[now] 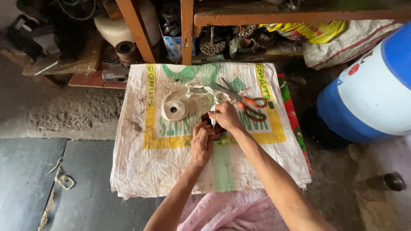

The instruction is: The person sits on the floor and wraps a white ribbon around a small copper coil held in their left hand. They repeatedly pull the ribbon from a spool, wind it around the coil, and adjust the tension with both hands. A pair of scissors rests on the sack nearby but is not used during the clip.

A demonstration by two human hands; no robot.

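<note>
My left hand (202, 143) and my right hand (225, 116) meet over the middle of a woven white sack (162, 171) spread as a work mat. Together they grip a small dark object (209, 122), mostly hidden by the fingers. A white cloth tape strip (201, 89) runs from my right hand's fingers up and left across the sack. A roll of the same white tape (174, 110) lies flat to the left of my hands. Orange-handled scissors (248, 102) lie shut just right of my right hand.
A blue and white plastic drum (372, 94) stands at the right. A wooden shelf frame (184, 30) with metal parts and bags runs along the far side. A small metal cup (394, 181) sits on the ground at lower right. Frayed string (63, 179) lies at the left.
</note>
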